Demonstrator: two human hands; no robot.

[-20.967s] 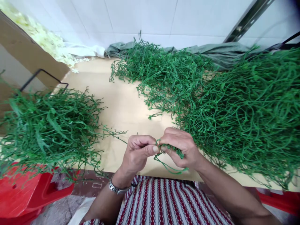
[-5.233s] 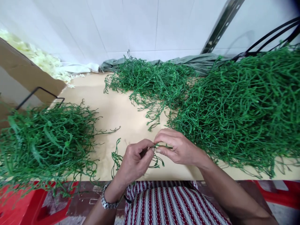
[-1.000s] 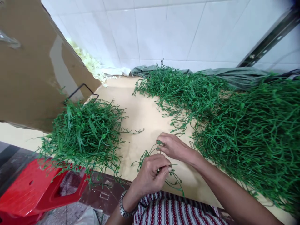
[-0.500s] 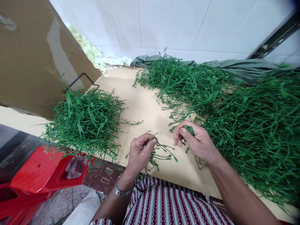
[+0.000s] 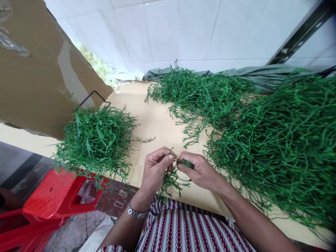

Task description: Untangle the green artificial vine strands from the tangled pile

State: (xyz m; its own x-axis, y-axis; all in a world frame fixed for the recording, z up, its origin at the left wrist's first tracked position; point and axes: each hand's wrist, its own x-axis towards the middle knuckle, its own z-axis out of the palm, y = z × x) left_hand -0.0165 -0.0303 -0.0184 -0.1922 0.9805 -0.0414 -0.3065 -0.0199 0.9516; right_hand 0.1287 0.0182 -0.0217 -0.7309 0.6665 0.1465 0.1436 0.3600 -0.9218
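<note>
- One bundle of thin green stems (image 5: 170,180), lower centre, hangs from the pinched fingers of your left hand (image 5: 156,169).
- Your right hand (image 5: 198,169), just beside, has its fingers round a small green bunch (image 5: 187,163).
- Leafy heaps (image 5: 97,136) lie on the desk (image 5: 154,119), left and right.

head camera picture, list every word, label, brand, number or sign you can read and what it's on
No readable text anywhere.
Tall brown cardboard panel: pale marks at its top left, too blurred to read.
Red plastic stool: no legible marking.
Silver metal wristband: no legible marking.
</note>
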